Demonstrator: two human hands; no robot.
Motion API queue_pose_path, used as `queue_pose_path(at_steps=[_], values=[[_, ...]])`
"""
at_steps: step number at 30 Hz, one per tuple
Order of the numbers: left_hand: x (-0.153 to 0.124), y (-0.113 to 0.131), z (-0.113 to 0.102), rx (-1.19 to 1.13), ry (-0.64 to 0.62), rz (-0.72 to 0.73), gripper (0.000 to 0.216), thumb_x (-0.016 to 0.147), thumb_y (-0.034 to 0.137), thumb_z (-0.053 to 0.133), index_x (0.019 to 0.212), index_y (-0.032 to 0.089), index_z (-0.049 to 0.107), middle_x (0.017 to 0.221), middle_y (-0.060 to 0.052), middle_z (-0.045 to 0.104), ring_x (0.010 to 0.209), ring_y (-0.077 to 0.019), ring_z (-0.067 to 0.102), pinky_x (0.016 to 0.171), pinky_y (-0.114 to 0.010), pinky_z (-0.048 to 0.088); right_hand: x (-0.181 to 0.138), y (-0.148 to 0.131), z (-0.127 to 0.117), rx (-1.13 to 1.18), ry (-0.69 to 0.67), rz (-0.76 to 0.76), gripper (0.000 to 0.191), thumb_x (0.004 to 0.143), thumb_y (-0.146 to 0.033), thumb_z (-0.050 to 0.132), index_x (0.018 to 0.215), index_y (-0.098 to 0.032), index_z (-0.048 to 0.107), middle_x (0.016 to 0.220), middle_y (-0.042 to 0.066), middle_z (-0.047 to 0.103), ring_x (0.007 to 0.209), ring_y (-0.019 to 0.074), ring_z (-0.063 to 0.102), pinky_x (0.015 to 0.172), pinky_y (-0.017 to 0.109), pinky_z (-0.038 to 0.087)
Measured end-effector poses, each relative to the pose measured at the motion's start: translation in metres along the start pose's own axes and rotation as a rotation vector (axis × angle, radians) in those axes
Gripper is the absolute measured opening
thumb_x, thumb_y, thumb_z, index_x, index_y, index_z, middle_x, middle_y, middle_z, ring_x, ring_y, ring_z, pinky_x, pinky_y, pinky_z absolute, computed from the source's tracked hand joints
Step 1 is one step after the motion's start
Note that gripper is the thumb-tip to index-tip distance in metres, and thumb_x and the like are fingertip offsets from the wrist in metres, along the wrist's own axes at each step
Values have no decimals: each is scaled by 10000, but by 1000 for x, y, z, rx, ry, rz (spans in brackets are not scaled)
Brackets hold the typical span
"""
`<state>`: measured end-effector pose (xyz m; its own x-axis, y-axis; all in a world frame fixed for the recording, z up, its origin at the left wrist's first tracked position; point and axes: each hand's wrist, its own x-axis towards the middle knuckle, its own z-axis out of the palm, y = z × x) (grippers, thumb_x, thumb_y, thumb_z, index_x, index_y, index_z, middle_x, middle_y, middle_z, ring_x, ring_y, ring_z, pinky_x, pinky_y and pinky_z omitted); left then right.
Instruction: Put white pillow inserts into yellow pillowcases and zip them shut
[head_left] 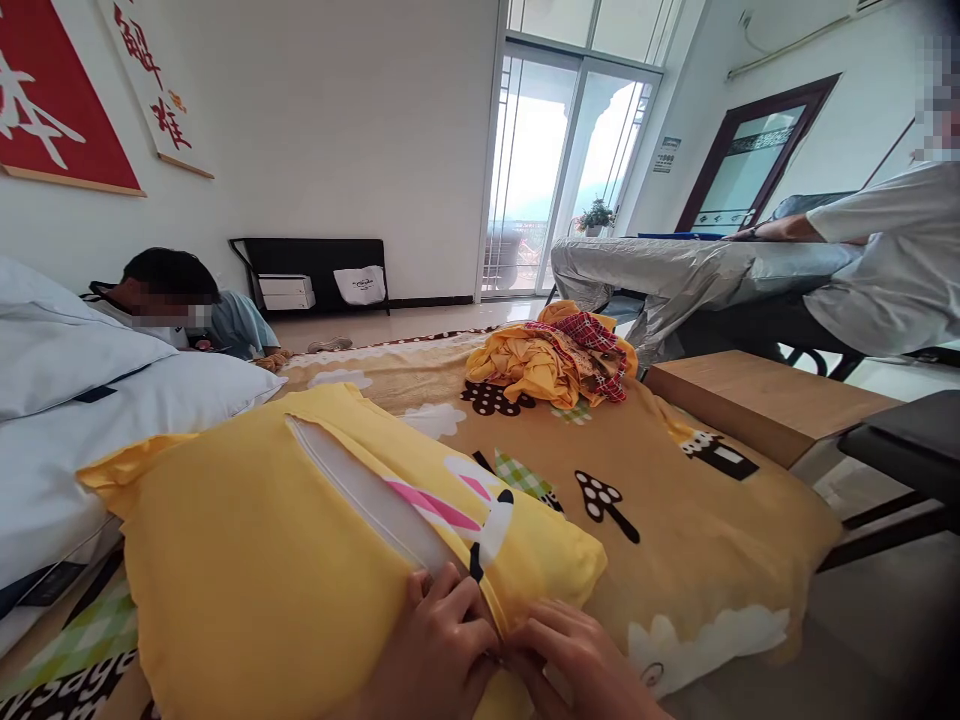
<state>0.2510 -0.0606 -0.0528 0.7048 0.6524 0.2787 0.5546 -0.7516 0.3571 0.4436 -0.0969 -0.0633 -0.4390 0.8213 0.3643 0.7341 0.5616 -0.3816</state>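
Note:
In front of me lies a yellow pillowcase with a printed white rabbit with pink ears. A white inner pillow shows through a long slit that runs from the far edge toward my hands. Both hands are at the slit's near end, their fingertips close together. My left hand has its fingers curled onto the fabric edge. My right hand pinches the edge just to the right. Any small part between the fingertips is hidden.
The pillowcase rests on a tan patterned bedspread. Crumpled yellow and red-plaid cloth lies farther back. White pillows are stacked at left, near a person bent low. At right are a wooden box, a plastic-covered table and another person.

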Motion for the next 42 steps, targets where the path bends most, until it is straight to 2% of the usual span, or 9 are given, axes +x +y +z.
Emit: queue_pose_path(at_steps=[5, 8, 13, 17, 21, 26, 30, 35, 42], values=[[-4, -4, 8, 23, 401, 192, 229, 821, 250, 683, 628, 198, 571, 702, 36, 544, 768, -141, 416, 689, -332, 198, 10, -7, 0, -108, -78, 222, 118, 845, -206, 559, 728, -193, 544, 725, 10, 655, 621, 127, 594, 558, 222, 350], [-5, -5, 11, 58, 468, 242, 296, 827, 284, 681, 587, 187, 538, 667, 30, 509, 746, -143, 400, 678, -331, 193, 13, -10, 2, -195, -116, 201, 106, 792, -129, 561, 709, -193, 541, 720, 9, 664, 632, 142, 622, 543, 240, 316], [-13, -11, 26, 119, 332, 180, 224, 856, 271, 592, 645, 200, 570, 742, 2, 549, 793, -159, 443, 703, -345, 223, 10, -10, 9, -337, -62, 92, 119, 757, -96, 546, 692, -196, 537, 660, 19, 655, 564, 165, 625, 488, 281, 255], [-19, -15, 34, 79, 186, 73, 131, 790, 296, 607, 682, 222, 610, 777, -18, 577, 815, -187, 468, 721, -364, 254, 0, -3, 18, -101, 32, 160, 176, 835, -164, 493, 664, -202, 505, 577, -15, 611, 500, 114, 562, 477, 230, 306], [-15, -6, 18, -38, 71, -72, 159, 832, 318, 562, 728, 237, 652, 842, -26, 616, 879, -203, 492, 790, -384, 289, -9, 0, 24, 194, 146, 225, 269, 948, -313, 428, 733, -192, 536, 618, -14, 578, 524, 87, 492, 495, 196, 358], [1, 14, -15, -148, -105, -271, 235, 908, 290, 469, 809, 245, 678, 984, -15, 659, 975, -215, 513, 858, -410, 285, -11, -1, 26, 315, 214, 238, 308, 970, -363, 417, 727, -192, 498, 618, -32, 511, 537, 76, 435, 489, 177, 353], [9, 21, -22, -220, -125, -320, 324, 952, 250, 413, 763, 237, 676, 920, 13, 689, 982, -200, 521, 868, -420, 262, -8, 2, 33, 339, 300, 152, 301, 971, -345, 416, 719, -194, 480, 602, -38, 487, 513, 71, 419, 467, 169, 344], [11, 19, -21, -247, -162, -318, 213, 863, 245, 581, 666, 224, 660, 898, 42, 698, 992, -194, 521, 887, -413, 257, -3, -3, 31, 347, 329, 113, 283, 977, -310, 392, 735, -195, 483, 614, -25, 512, 530, 78, 460, 491, 172, 376], [14, 18, -25, -286, -117, -377, 52, 753, 224, 698, 789, 245, 667, 985, 44, 673, 1035, -199, 529, 893, -391, 284, 0, -6, 28, 383, 372, 81, 264, 982, -310, 381, 760, -201, 475, 636, -19, 521, 553, 81, 479, 511, 169, 399]])
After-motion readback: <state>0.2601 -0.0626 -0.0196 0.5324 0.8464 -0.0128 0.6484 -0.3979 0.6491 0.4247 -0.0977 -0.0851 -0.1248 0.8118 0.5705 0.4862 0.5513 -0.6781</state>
